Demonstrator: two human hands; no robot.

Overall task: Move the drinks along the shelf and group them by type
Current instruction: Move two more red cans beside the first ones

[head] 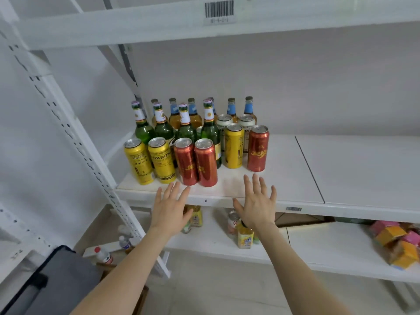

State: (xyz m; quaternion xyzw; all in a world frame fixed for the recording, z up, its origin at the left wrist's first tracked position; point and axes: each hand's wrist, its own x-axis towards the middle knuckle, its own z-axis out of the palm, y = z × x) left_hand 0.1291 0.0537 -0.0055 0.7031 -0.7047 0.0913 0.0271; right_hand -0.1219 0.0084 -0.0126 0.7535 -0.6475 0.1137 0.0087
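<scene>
On the white shelf (295,178), drinks crowd its left end. In front stand two yellow cans (138,161) and two red cans (205,163). Another yellow can (234,146) and a lone red can (258,148) stand further right, with white cans (223,121) behind them. Several green bottles (210,130) fill the middle row. Amber bottles with blue labels (248,108) line the back. My left hand (170,210) hovers open at the shelf's front edge, just short of the red cans. My right hand (256,201) is spread open below the lone red can, touching nothing.
The shelf's right half (363,169) holds nothing. A lower shelf (318,244) carries small yellow bottles (245,237), a can and colourful boxes (397,244) at the right. A perforated white upright (75,137) stands left. A dark grey case (52,280) and water bottles sit on the floor.
</scene>
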